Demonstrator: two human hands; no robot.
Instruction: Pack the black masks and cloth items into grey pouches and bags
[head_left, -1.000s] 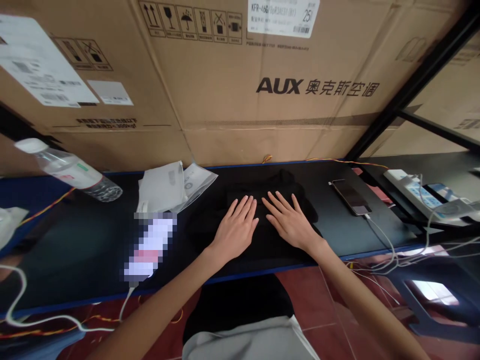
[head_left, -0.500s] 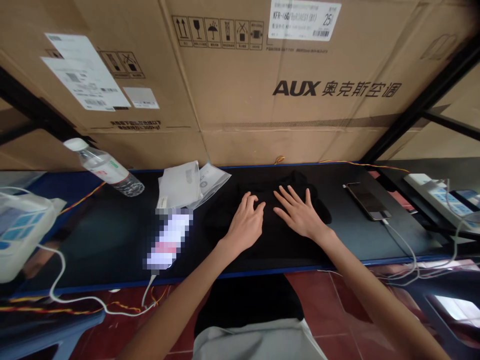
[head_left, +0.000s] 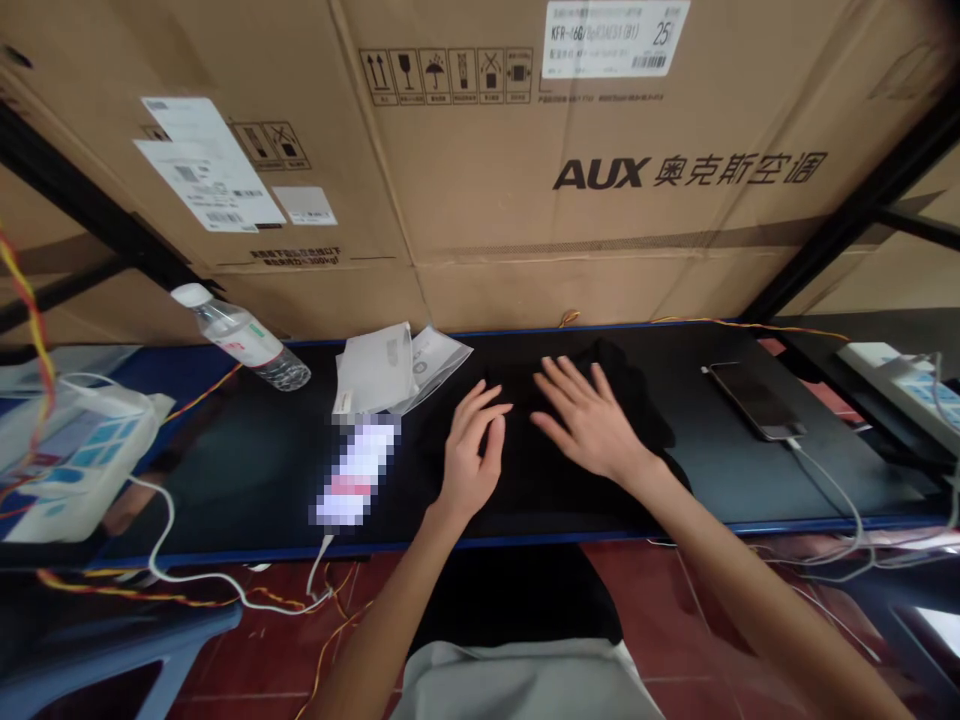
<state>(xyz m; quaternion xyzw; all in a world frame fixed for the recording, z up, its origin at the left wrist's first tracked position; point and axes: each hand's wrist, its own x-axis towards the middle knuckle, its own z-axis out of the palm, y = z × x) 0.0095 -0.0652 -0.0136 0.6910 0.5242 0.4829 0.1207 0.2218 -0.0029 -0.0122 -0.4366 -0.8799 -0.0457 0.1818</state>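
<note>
A black cloth item (head_left: 637, 395), perhaps a garment, lies spread on the black tabletop (head_left: 225, 470); its outline is hard to make out against the dark surface. My right hand (head_left: 589, 425) rests palm down on the cloth, fingers spread. To its left, my left hand (head_left: 471, 450) is turned partly on its edge over the dark cloth, thumb apart from the extended fingers. Neither hand grips anything that I can see.
White plastic packets (head_left: 375, 370) and a lit phone (head_left: 356, 475) lie left of my hands, near a water bottle (head_left: 251, 340). A dark phone (head_left: 754, 400) charges at right. Power strips (head_left: 97, 460) flank both sides. A large cardboard box (head_left: 465, 200) stands behind.
My left hand has shifted slightly left and rolled onto its edge, its fingers straighter. The right hand stays flat, moved slightly left on the cloth. The view has turned a little left.
</note>
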